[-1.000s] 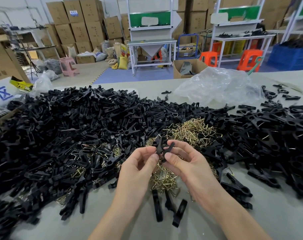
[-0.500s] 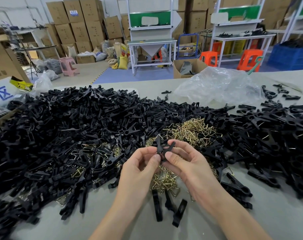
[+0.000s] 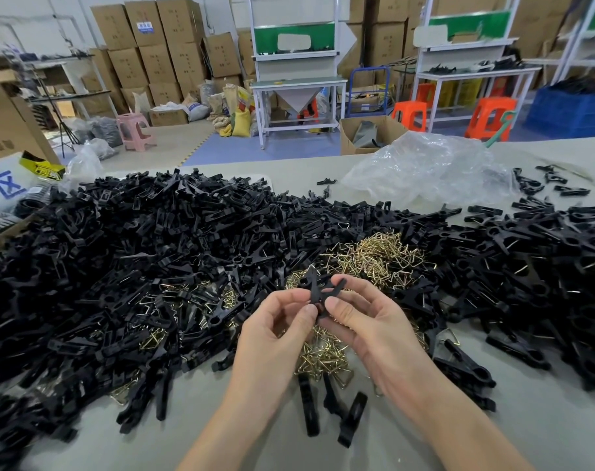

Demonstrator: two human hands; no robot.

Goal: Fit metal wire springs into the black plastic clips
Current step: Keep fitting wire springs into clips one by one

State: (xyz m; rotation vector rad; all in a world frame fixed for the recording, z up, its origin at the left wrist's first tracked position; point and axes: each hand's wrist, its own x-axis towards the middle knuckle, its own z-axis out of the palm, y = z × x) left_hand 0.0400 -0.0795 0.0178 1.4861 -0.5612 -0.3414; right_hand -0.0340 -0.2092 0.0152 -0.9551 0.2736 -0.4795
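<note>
Both hands work one black clip point(image 3: 318, 288), held above the near edge of the loose brass springs point(image 3: 381, 256), in front of the big heap of clip parts point(image 3: 153, 249). The left hand point(image 3: 275, 338) pinches it from the left with thumb and forefinger. The right hand point(image 3: 370, 324) pinches it from the right, thumb on top and the other fingers curled under. The thumb tips are almost touching at the pivot end.

Step in hand, by my reading: seating the two halves and the spring together. To do it well, grip low by the pivot, line the halves up squarely, and press evenly so the wire snaps into its groove rather than slipping out sideways. Whether a spring is already in the clip I cannot tell — only a faint glint shows by the upper tip.

Orientation: the halves cross in an X. The long axis runs away from the person, tilted upward — pivot end nearest the thumbs, free tips splayed toward the springs, one up and away, one to the right. Spare halves lie on the table point(image 3: 544, 419) under the wrists.
</note>
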